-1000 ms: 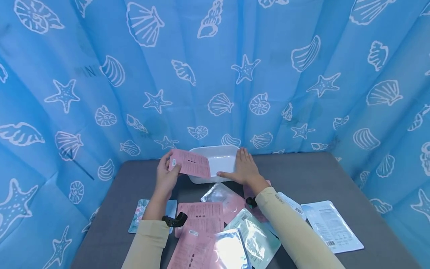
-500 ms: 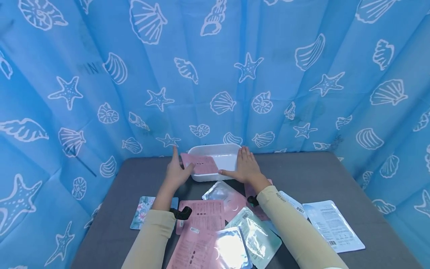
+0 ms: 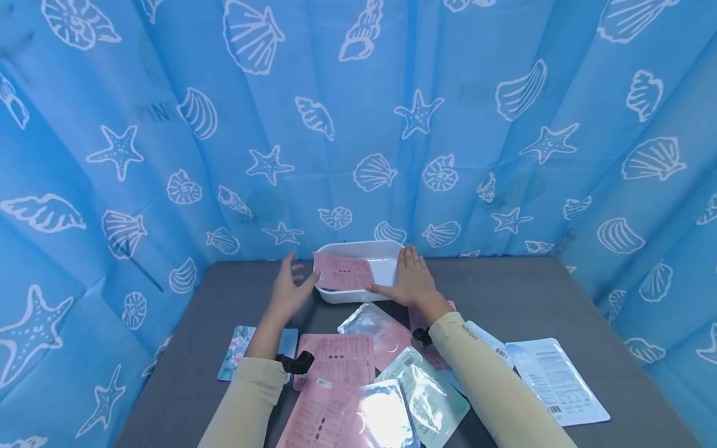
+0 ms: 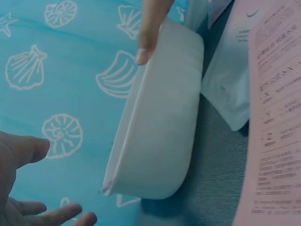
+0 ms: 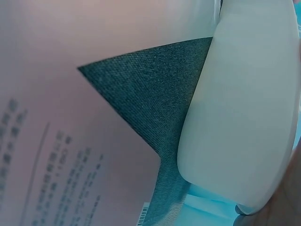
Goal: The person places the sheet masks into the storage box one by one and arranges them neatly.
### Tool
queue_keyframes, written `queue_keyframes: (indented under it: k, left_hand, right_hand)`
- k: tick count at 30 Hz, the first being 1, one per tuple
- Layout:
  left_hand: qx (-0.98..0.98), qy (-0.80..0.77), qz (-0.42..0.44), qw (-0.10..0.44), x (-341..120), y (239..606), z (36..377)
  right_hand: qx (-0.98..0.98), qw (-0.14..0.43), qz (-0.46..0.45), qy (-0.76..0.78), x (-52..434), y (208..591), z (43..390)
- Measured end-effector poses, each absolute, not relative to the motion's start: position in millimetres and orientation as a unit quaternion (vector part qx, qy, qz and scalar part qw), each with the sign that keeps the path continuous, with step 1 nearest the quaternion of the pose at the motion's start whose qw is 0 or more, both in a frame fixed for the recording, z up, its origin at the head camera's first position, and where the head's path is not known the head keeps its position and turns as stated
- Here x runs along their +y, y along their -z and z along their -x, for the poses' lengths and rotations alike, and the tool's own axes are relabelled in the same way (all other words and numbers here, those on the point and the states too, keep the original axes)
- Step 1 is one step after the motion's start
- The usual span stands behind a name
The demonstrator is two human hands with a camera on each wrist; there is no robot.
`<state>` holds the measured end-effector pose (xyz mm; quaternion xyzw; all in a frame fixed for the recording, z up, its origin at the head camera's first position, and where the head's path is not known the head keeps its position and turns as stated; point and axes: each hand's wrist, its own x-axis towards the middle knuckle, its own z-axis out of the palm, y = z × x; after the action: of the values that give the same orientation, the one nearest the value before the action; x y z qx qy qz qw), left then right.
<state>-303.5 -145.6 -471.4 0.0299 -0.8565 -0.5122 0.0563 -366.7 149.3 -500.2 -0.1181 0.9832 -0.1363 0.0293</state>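
Observation:
A white plastic container (image 3: 386,269) stands near the table's back edge. Inside its left part lies a pink printed sheet mask packet (image 3: 347,272), its left end leaning on the rim. My left hand (image 3: 288,292) is just left of the container, thumb and fingers spread apart with nothing between them. In the left wrist view its thumb (image 4: 30,149) is apart from the container wall (image 4: 160,122). My right hand (image 3: 411,280) rests on the container's right end, fingers straight and the thumb along the front rim. In the right wrist view only a dark edge of that hand shows.
Several more packets lie on the grey table (image 3: 482,280): pink ones (image 3: 336,354), a silver-and-pink one (image 3: 375,330), a green one (image 3: 422,392), a shiny silver one (image 3: 386,414), a floral blue one (image 3: 238,351) and a white one (image 3: 554,379). A blue shell-print curtain (image 3: 358,124) hangs behind.
My left hand has let go of the pink packet and drawn back slightly to the left. The packet went from my hand down into the container. My right hand has stayed on the container.

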Motion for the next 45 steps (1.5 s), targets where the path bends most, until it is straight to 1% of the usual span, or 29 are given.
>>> queue_keyframes:
  k: [4, 7, 15, 20, 30, 38, 45]
  left_hand:
    - [-0.857, 0.513, -0.012, 0.039, -145.0, 480.3, 296.8]
    - [-0.859, 0.511, -0.002, 0.037, -142.5, 487.0, 293.7]
    - [-0.864, 0.5, 0.005, 0.066, -135.9, 492.8, 292.1]
    - [-0.862, 0.502, 0.015, 0.076, -131.3, 492.4, 288.8]
    - [-0.862, 0.501, 0.034, 0.075, -123.4, 495.1, 291.2]
    - [-0.85, 0.52, 0.02, 0.082, -137.2, 491.5, 285.2]
    - [-0.842, 0.534, -0.001, 0.078, -168.3, 488.4, 268.4]
  right_hand:
    - [0.983, 0.032, 0.116, 0.141, 148.6, 502.1, 364.7]
    - [0.983, 0.034, 0.114, 0.142, 148.5, 503.5, 363.7]
    - [0.983, 0.029, 0.113, 0.145, 148.0, 498.5, 363.6]
    - [0.983, 0.039, 0.113, 0.136, 148.6, 500.2, 365.3]
    - [0.981, 0.027, 0.115, 0.154, 149.3, 499.8, 364.0]
    - [0.981, 0.026, 0.119, 0.153, 148.0, 499.4, 364.0]
    - [0.98, 0.021, 0.122, 0.155, 144.2, 496.4, 365.2]
